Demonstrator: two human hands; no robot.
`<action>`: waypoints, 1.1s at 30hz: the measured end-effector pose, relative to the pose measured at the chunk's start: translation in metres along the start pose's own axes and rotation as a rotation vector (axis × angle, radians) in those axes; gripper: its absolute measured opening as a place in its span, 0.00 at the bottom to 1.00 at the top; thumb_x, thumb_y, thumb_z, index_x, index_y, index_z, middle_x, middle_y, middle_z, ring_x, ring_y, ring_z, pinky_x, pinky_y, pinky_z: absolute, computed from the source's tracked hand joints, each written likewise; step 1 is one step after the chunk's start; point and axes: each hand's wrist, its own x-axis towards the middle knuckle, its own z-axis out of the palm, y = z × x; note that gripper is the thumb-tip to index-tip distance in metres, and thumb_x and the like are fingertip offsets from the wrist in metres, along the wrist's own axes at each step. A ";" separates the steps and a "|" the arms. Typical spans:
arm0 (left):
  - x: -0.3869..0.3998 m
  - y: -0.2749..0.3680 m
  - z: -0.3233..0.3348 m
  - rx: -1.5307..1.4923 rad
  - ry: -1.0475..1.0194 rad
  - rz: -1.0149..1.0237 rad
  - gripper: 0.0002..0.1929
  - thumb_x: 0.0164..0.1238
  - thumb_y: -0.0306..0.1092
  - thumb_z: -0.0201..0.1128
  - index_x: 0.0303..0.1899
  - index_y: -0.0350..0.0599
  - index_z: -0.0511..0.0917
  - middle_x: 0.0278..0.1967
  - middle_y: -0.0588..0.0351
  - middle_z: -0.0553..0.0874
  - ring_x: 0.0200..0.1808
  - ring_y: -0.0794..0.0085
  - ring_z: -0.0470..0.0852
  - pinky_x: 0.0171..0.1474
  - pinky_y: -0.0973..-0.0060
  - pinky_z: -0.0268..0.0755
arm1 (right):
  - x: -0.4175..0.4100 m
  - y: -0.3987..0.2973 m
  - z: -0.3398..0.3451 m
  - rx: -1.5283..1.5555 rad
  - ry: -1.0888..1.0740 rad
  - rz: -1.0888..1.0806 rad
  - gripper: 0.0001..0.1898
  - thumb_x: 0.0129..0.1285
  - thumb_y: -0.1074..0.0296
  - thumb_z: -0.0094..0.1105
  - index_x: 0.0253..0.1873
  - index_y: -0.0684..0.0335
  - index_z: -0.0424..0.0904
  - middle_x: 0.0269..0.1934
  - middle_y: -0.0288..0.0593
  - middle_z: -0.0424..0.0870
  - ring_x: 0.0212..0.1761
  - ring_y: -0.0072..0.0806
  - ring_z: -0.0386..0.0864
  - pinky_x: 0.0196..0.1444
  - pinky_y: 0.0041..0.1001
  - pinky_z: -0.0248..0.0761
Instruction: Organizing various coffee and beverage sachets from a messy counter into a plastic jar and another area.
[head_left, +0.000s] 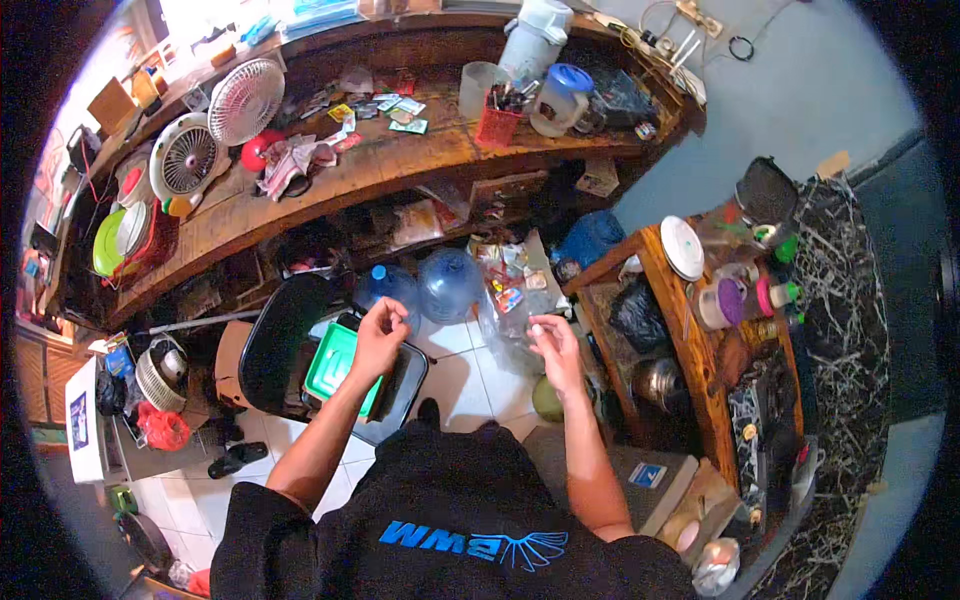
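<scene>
My left hand (381, 339) is raised in front of me with its fingers loosely curled, above a green plastic tray (334, 358) on a black chair (289, 345). Beyond it, two blue-tinted water gallon bottles (450, 283) stand on the tiled floor. Level with it on the other side is my right hand (556, 349), its fingers bent and thumb near the fingertips. Behind the right hand, a clear plastic bag (510, 330) lies by a heap of wrappers (510, 274). Whether either hand pinches something thin or transparent, I cannot tell.
A long wooden counter (427, 161) curves across the front, bearing a fan (187, 157), a red pen basket (499, 124) and a blue-lidded pitcher (559, 101). On my right stands a wooden shelf (675, 315) with jars. A cardboard box (637, 457) is close to my right arm.
</scene>
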 end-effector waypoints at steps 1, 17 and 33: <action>0.001 -0.003 -0.001 0.008 0.014 0.009 0.11 0.56 0.17 0.58 0.38 0.43 0.73 0.26 0.71 0.66 0.29 0.87 0.64 0.32 0.86 0.56 | 0.008 0.005 -0.001 -0.011 -0.025 -0.008 0.13 0.69 0.64 0.59 0.54 0.60 0.75 0.50 0.37 0.79 0.46 0.22 0.78 0.44 0.23 0.72; 0.097 -0.023 0.062 0.175 0.189 -0.109 0.11 0.53 0.17 0.56 0.39 0.42 0.73 0.24 0.69 0.65 0.27 0.86 0.64 0.31 0.84 0.59 | 0.177 0.036 -0.039 0.021 -0.240 0.072 0.13 0.69 0.63 0.60 0.54 0.61 0.76 0.48 0.37 0.80 0.45 0.20 0.78 0.44 0.23 0.73; 0.147 -0.019 0.124 0.229 0.181 -0.208 0.12 0.55 0.20 0.55 0.43 0.41 0.75 0.35 0.62 0.78 0.35 0.80 0.77 0.41 0.79 0.71 | 0.299 0.037 -0.063 0.005 -0.496 0.008 0.13 0.68 0.64 0.61 0.53 0.62 0.76 0.48 0.39 0.81 0.46 0.22 0.77 0.50 0.24 0.70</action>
